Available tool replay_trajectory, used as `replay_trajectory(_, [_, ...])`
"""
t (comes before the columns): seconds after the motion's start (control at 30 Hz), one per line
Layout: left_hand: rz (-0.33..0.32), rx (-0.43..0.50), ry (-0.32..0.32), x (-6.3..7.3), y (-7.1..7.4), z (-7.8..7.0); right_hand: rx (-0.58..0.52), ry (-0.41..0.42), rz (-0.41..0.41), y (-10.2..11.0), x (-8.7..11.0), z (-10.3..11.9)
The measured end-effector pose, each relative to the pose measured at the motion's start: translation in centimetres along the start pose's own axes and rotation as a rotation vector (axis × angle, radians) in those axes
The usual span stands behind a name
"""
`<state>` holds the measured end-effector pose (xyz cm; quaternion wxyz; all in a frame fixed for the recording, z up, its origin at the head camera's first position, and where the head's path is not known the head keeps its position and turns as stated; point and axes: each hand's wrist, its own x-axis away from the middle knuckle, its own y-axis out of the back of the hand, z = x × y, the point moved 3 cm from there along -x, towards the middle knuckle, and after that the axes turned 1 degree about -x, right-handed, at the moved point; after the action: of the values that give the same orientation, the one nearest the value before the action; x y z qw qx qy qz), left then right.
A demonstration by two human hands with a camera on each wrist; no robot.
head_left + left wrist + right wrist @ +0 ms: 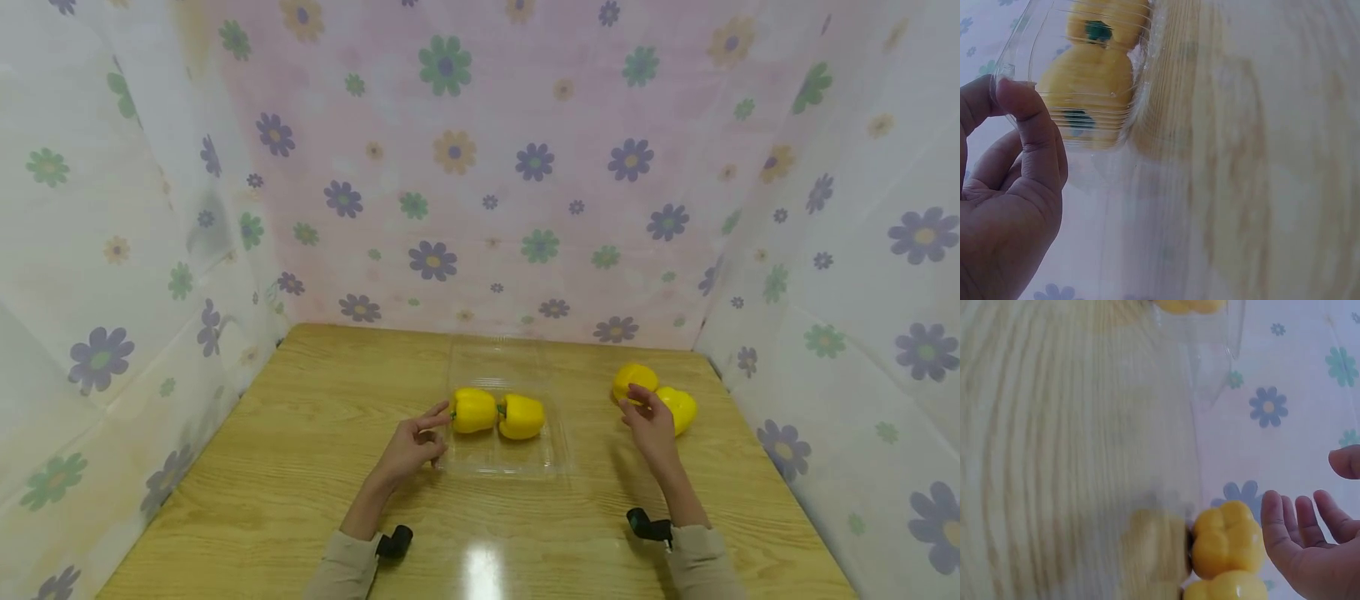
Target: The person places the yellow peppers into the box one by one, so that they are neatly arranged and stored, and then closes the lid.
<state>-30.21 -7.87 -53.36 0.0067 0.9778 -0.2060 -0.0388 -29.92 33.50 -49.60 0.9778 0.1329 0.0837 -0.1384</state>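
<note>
A clear plastic clamshell box lies open on the table, its lid folded back toward the wall. Inside, two yellow bell peppers, a left one and a right one, lie side by side on their sides, green stems facing left. My left hand pinches the box's left rim between thumb and finger, as the left wrist view shows. Over at the right, my right hand is held above the table with relaxed fingers and nothing in them. Close by it are two more yellow bell peppers, one behind and one in front.
The wood-grain table is bounded by flowered cloth at the back and on both sides. Dark wrist cameras, one left and one right, stick out from the sleeves.
</note>
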Motion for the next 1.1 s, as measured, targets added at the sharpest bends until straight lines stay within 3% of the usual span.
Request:
replay_trajectory(0.27, [0.009,0.004,-0.012,0.1,-0.2,-0.3,0.048,0.113,-0.220,2.9,-0.5,0.0])
replay_trajectory(0.43, [0.013,0.010,-0.024,0.2,-0.2,-0.6,0.087,0.089,-0.292,4.5,-0.8,0.0])
replay_trajectory(0.57, [0.012,0.015,-0.026,0.2,-0.2,-0.7,0.166,0.041,-0.271,5.4,-1.0,-0.6])
replay_trajectory(0.8, [0.005,0.007,-0.015,0.1,-0.1,-0.5,0.340,-0.141,-0.158,5.6,-1.0,-2.2])
replay_trajectory(1.1, [-0.003,0.006,-0.012,0.1,-0.1,-0.3,0.329,-0.172,-0.115,5.6,-1.6,-3.2])
